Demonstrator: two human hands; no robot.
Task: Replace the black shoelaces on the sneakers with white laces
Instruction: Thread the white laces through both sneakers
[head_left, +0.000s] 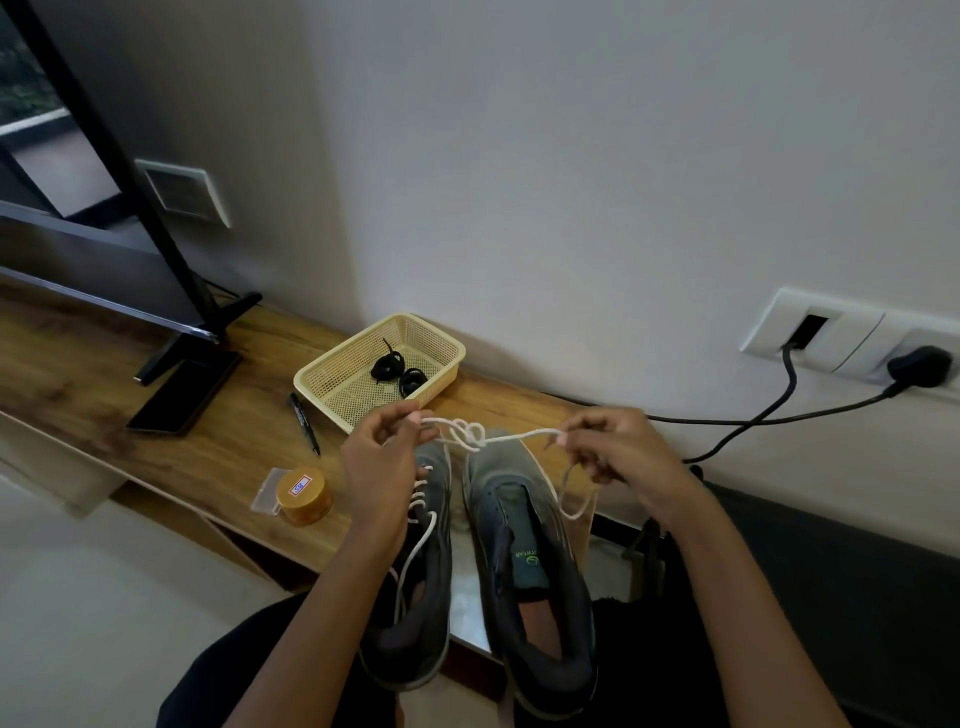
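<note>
I saw the left hand (382, 457) pinching one end of a tangled white lace (465, 435) above the sneakers (530, 571), the right hand (615, 452) pinching the other. Pulling outward, I judged, could cinch that tangle into a knot. A wooden desk (78, 374) held a television (62, 156), a marker (305, 423) and a basket (441, 382) of black laces (392, 366); wall sockets (852, 332) sat rightward.
</note>
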